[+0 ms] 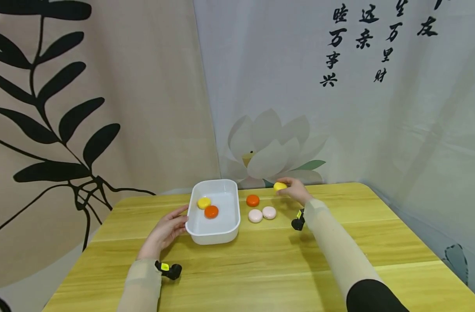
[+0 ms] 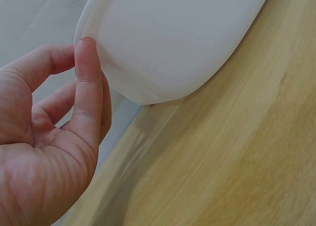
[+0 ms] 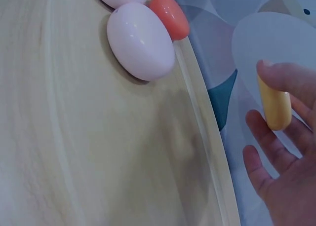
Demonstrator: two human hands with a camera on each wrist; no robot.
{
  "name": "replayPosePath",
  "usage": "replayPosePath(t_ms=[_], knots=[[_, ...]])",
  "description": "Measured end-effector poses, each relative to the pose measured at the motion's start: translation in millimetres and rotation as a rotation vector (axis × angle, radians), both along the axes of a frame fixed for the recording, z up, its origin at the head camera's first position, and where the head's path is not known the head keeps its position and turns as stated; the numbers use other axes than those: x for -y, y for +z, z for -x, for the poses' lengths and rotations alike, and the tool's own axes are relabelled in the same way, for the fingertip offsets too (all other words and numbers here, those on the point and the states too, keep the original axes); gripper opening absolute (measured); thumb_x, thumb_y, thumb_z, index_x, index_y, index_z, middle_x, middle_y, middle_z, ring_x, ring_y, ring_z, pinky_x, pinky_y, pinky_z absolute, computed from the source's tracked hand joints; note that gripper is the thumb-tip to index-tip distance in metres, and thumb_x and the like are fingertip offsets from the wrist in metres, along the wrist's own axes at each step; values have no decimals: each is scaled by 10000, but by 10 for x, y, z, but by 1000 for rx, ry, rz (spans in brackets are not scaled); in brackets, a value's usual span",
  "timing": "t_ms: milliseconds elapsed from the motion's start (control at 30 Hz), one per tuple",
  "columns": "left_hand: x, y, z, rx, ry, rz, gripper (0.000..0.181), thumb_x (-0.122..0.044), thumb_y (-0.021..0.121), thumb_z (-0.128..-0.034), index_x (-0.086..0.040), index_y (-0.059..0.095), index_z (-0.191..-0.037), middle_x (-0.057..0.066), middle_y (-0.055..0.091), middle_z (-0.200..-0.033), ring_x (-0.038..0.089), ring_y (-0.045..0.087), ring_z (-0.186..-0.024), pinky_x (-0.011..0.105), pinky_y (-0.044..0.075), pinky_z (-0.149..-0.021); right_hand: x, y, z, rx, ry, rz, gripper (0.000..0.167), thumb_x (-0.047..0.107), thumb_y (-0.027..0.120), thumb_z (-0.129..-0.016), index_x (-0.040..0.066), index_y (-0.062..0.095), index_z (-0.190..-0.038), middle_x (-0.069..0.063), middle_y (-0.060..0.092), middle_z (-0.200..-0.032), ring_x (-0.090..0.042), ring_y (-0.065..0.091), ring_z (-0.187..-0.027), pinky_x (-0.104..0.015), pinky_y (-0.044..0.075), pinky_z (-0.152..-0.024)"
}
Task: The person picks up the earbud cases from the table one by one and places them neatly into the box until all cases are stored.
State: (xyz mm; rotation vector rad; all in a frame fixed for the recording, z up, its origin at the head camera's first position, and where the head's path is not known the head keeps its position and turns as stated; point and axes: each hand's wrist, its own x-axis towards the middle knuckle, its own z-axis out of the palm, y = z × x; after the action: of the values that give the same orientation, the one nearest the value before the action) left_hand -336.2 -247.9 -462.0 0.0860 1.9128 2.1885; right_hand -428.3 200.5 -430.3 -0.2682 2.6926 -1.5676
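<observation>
A white rectangular tub (image 1: 215, 232) stands on the table, with a yellow rounded disc (image 1: 204, 203) and an orange one (image 1: 211, 212) inside. My left hand (image 1: 169, 229) holds the tub's left rim; in the left wrist view its thumb (image 2: 89, 63) lies against the tub's outer wall (image 2: 163, 43). Above the table's back edge, my right hand (image 1: 295, 190) pinches another glossy yellow disc (image 3: 275, 103) between thumb and fingers. Nearest to that hand, on the table, lie an orange disc (image 1: 252, 200) and two pale pink discs (image 1: 269, 212), (image 1: 255, 216) side by side.
The wooden table (image 1: 245, 277) ends at a back edge close behind the tub. A printed cloth (image 1: 268, 86) with a lotus and dark writing hangs there. Black wrist cameras (image 1: 174, 271) are strapped to both forearms.
</observation>
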Motion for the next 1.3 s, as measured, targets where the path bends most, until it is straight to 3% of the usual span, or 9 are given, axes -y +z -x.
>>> replayPosePath(t_ms=[300,733,1100,1300], knots=[[-11,2,-4,9,14,6,608,-59,570,-973,-28,294,-1513,105,656,-1024,129,629,-785,215,542,-712,-14,34,1,29,3,4,590,98,705,-873,4,474,-1408,-182,466,-1417,-342,467,-1232,-462,407,-1006],[26,-9,16,-15,-19,15,622,-81,568,-981,-35,268,-1524,98,648,-1054,135,636,-812,223,540,-728,-50,43,43,25,18,21,593,103,711,-868,-5,476,-1402,-188,469,-1410,-341,482,-1216,-441,437,-977],[-2,52,-14,-15,-26,28,623,-71,566,-979,-24,264,-1521,95,650,-1034,134,628,-782,222,540,-716,-92,109,35,3,26,41,578,84,699,-879,-26,471,-1398,-211,450,-1422,-363,456,-1247,-469,412,-1003],[1,13,25,-2,-3,32,608,-63,574,-972,-40,299,-1514,155,619,-1076,149,621,-774,230,543,-715,-123,173,63,-10,27,15,579,100,700,-882,-30,470,-1397,-210,460,-1411,-355,469,-1224,-455,427,-979]])
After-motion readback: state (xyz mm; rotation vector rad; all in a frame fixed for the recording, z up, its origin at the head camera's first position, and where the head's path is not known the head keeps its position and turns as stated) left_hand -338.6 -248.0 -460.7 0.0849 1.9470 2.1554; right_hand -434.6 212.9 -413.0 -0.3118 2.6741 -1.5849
